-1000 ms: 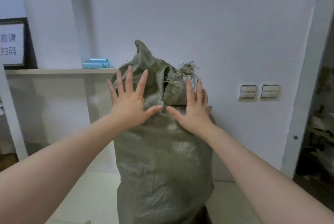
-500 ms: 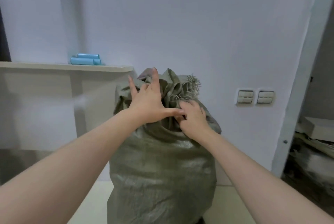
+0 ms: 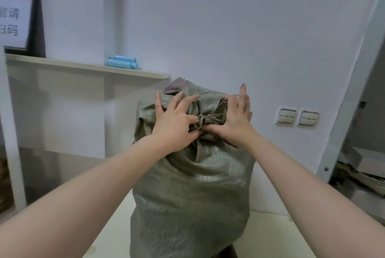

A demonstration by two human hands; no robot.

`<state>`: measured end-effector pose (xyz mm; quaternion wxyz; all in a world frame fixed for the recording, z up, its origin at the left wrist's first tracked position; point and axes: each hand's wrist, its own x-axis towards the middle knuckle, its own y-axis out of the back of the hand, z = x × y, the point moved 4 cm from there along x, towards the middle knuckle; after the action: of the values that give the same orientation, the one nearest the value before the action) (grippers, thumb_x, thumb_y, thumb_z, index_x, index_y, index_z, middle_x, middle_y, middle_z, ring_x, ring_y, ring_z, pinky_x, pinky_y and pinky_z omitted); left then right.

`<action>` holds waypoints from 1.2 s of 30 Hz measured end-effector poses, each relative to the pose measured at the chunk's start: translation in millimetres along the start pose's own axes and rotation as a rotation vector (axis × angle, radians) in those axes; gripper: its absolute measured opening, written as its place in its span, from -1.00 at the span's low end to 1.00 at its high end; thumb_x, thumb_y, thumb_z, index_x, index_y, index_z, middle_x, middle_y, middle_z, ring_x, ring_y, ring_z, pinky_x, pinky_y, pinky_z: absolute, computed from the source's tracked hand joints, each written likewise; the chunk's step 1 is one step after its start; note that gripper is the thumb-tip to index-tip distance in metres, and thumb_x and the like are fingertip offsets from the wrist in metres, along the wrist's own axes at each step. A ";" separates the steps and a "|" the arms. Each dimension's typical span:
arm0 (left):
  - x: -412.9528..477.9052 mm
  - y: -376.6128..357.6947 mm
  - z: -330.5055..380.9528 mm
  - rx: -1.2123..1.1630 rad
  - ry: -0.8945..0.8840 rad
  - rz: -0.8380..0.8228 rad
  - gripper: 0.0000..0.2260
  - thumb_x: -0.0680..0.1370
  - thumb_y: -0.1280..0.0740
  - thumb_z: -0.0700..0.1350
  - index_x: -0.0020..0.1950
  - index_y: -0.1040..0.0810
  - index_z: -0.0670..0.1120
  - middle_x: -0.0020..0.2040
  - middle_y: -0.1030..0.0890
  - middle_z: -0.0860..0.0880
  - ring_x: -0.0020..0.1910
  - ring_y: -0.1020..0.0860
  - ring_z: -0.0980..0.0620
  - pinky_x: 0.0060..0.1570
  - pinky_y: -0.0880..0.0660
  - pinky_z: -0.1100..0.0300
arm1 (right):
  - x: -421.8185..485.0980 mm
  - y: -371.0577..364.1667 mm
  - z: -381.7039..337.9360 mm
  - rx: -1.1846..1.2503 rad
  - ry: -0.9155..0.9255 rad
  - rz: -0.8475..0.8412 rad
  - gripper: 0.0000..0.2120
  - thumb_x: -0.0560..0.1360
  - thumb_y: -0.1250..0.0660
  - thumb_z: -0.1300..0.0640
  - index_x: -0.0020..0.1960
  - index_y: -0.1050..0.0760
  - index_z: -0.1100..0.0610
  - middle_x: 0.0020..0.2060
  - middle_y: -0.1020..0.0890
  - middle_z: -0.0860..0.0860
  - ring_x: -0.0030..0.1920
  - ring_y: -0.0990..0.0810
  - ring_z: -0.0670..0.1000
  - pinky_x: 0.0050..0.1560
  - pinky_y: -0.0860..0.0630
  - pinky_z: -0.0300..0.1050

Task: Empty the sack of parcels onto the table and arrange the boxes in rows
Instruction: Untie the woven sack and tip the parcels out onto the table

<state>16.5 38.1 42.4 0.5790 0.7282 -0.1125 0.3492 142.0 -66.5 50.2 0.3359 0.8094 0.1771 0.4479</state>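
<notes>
Spread wider now than half a second ago: left hand (image 3: 174, 121) and right hand (image 3: 234, 119), fingers splayed flat on bunched cloth either side of the twine knot (image 3: 201, 121), thumbs meeting beneath it. Standing upright, mouth tied, at 6 o'clock on the pale table (image 3: 270, 234): green woven sack (image 3: 191, 184). At 10 o'clock, blue rolls (image 3: 123, 63) on a shelf (image 3: 87, 67).

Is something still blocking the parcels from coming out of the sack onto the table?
Yes. The sack stands upright on the table, its neck tied shut by a knotted string. The left hand and right hand both rest on it at the knot. No parcels show.
</notes>
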 end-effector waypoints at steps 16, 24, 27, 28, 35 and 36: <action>-3.9 -3.4 7.6 0.083 0.030 -0.076 -0.54 0.54 -0.25 0.25 0.39 -0.34 0.14 0.42 -0.36 0.08 0.58 0.00 -0.12 0.32 0.21 -0.53 | -30.6 11.6 -26.0 0.302 0.144 -0.250 -0.68 0.53 -0.39 -0.01 -0.31 -0.53 0.15 -0.45 -0.50 -0.09 -0.38 -0.43 -0.07 -0.27 -0.36 -0.15; -9.6 -6.2 4.7 0.070 0.048 -0.004 -0.64 0.53 -0.33 0.03 0.32 -0.47 0.06 0.35 -0.47 0.07 0.57 -0.10 -0.05 0.46 0.17 -0.31 | -52.8 10.9 73.8 0.184 -0.668 -0.074 -0.22 0.49 -0.30 -0.27 0.51 -0.21 0.19 0.44 -0.38 0.15 0.42 -0.37 0.20 0.38 -0.37 0.13; -17.3 -5.4 10.5 0.090 0.042 0.000 -0.66 0.53 -0.32 0.04 0.29 -0.47 0.03 0.36 -0.44 0.04 0.56 -0.10 -0.08 0.45 0.10 -0.30 | -74.9 -23.0 85.7 0.442 -0.898 -0.182 -0.19 0.50 -0.33 -0.24 0.51 -0.21 0.26 0.45 -0.37 0.19 0.42 -0.37 0.26 0.30 -0.37 0.15; -20.1 -5.0 10.6 0.095 0.044 -0.003 -0.66 0.53 -0.32 0.04 0.29 -0.46 0.02 0.41 -0.39 0.04 0.57 -0.08 -0.08 0.44 0.08 -0.31 | -77.7 -31.2 86.0 0.505 -0.916 -0.156 -0.27 0.51 -0.34 -0.19 0.48 -0.28 0.25 0.41 -0.41 0.18 0.39 -0.40 0.27 0.28 -0.39 0.18; -41.5 6.0 -14.6 0.005 0.122 -0.025 -0.36 0.55 -0.23 -0.20 0.50 -0.12 0.30 0.57 -0.13 0.22 0.59 0.07 -0.15 0.40 0.12 -0.43 | -78.2 -38.9 81.0 0.397 -0.942 0.103 -0.50 0.60 -0.26 -0.07 0.31 -0.47 0.32 0.29 -0.53 0.27 0.27 -0.52 0.27 0.21 -0.45 -0.01; -44.1 8.1 -17.1 0.002 0.119 -0.052 -0.38 0.54 -0.21 -0.24 0.46 -0.22 0.33 0.55 -0.19 0.23 0.59 0.08 -0.16 0.40 0.14 -0.44 | -80.2 -38.2 75.5 0.359 -0.911 0.109 -0.51 0.60 -0.25 -0.08 0.30 -0.49 0.32 0.27 -0.55 0.26 0.26 -0.53 0.26 0.19 -0.46 -0.01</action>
<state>-26.8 40.8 21.9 0.5926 0.7094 -0.0586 0.3770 163.3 -115.5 -53.3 0.2104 0.9762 0.0441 0.0278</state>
